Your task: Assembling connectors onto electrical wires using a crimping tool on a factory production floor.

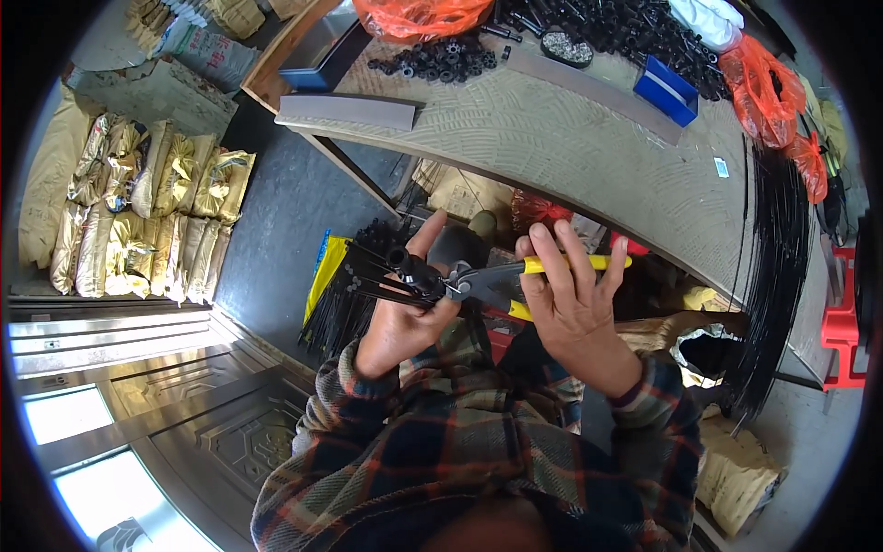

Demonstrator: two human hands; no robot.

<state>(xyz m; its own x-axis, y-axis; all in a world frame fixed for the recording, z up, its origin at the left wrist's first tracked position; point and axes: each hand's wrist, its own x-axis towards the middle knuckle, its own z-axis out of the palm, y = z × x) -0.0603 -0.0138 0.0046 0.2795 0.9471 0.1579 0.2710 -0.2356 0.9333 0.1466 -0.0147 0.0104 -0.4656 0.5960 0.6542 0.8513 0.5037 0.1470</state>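
Much seems left mid-job: your left hand clasps black tubes, splayed right hand yellow-handled pliers; loose parts lie at twelve o'clock.

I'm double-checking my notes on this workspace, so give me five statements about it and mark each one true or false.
1. The right hand touches yellow-handled metal pliers. True.
2. The left hand holds nothing. False: the left hand holds a black tubular part.
3. Long, thin black strips cross the right end of the grey-topped table. True.
4. The rectangular box toward that end is white. False: the rectangular blue box is blue.
5. Tied tan sacks stand left of the table. True.
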